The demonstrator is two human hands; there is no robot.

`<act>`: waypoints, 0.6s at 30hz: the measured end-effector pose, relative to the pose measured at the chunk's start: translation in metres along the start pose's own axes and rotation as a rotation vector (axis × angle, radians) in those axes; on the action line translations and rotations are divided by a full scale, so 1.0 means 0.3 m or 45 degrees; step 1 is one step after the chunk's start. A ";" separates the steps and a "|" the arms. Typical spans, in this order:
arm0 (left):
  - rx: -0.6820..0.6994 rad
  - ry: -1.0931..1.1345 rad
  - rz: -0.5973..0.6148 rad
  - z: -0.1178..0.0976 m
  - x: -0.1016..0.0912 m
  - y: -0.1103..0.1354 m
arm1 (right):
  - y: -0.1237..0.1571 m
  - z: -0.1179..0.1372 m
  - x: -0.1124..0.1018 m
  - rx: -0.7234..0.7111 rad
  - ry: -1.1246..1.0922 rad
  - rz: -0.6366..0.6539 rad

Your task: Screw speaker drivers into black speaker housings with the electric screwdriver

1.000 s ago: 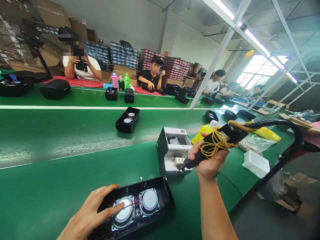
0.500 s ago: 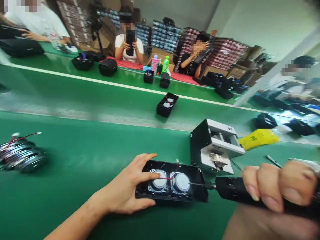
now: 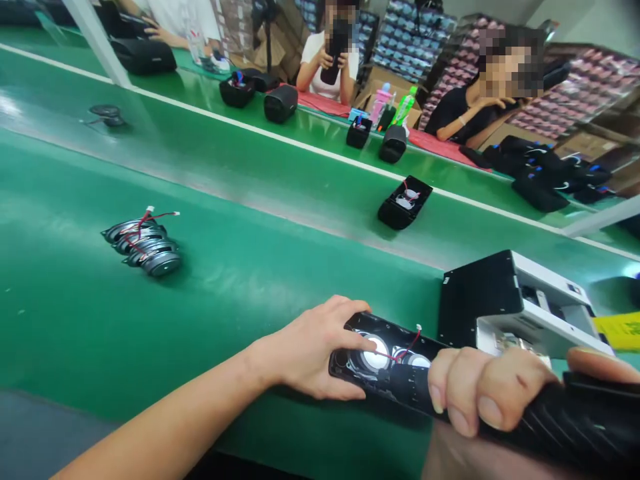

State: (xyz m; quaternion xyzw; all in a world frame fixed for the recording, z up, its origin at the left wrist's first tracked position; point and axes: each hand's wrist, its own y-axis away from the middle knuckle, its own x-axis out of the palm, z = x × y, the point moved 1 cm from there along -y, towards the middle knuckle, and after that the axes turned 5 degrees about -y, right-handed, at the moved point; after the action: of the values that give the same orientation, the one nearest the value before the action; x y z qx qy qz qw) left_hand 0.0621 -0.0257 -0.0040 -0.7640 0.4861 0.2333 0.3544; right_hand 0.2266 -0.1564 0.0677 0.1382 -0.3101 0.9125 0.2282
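Observation:
My left hand (image 3: 320, 350) grips the left end of a black speaker housing (image 3: 385, 328), thumb along the near side and fingers over the far edge and a driver. Two round speaker drivers (image 3: 374, 353) sit inside it, with a red wire and white plug (image 3: 419, 327) sticking up at the far rim. Wrapped round a black electric screwdriver (image 3: 585, 427) is my right hand (image 3: 493, 390). The tool lies low over the housing's right part and hides it along with the bit's tip.
A black-and-white screw feeder (image 3: 477, 300) stands right of the housing, beside a yellow packet (image 3: 617, 331). Loose speaker drivers (image 3: 145, 247) lie stacked at left. Another housing (image 3: 406, 203) sits on the green belt. Co-workers sit across it among black speakers (image 3: 281, 103).
The view has swung left and down. My right hand has brought the screwdriver leftward over the housing, covering its right driver in part. My left hand keeps its grip.

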 end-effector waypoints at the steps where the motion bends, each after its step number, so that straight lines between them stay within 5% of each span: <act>1: 0.001 0.002 -0.006 -0.001 0.000 -0.002 | -0.002 -0.010 0.004 -0.040 0.012 -0.039; 18: -0.017 -0.037 -0.024 -0.002 0.010 -0.005 | 0.000 -0.089 0.033 -0.107 0.048 -0.067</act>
State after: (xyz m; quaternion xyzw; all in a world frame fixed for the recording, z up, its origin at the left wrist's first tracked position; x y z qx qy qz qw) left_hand 0.0647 -0.0274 -0.0053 -0.7675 0.4720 0.2443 0.3585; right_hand 0.2152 -0.1363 0.0511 0.1193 -0.3399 0.8949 0.2635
